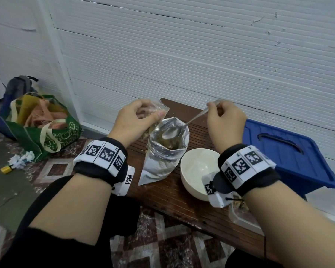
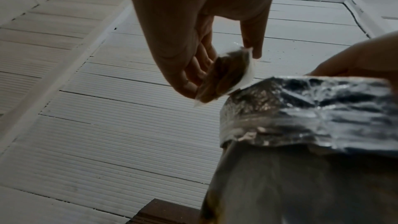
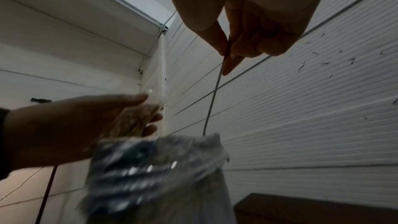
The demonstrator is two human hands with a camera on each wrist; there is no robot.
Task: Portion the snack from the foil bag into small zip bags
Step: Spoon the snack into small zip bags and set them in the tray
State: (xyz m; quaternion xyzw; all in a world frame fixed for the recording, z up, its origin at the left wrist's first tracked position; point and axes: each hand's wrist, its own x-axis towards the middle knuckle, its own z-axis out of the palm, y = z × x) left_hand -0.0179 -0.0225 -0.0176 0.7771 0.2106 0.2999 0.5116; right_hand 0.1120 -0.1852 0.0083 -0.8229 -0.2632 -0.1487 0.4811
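A silver foil bag (image 1: 163,149) stands open on the dark wooden bench (image 1: 184,202), with brownish snack inside. My left hand (image 1: 137,120) grips a small clear zip bag (image 1: 155,115) holding some snack, tilted just above the foil bag's left rim. In the left wrist view the zip bag (image 2: 226,74) is pinched between thumb and fingers beside the foil bag (image 2: 312,111). My right hand (image 1: 222,118) pinches the handle of a metal spoon (image 1: 182,126), its bowl over the foil bag's mouth. The spoon (image 3: 213,98) drops from my fingers into the foil bag (image 3: 159,168).
An empty cream bowl (image 1: 197,173) sits right of the foil bag. A blue lidded plastic bin (image 1: 286,151) stands at the bench's right. A clear container (image 1: 242,215) with snack lies under my right wrist. A green tote bag (image 1: 45,128) rests on the floor, left.
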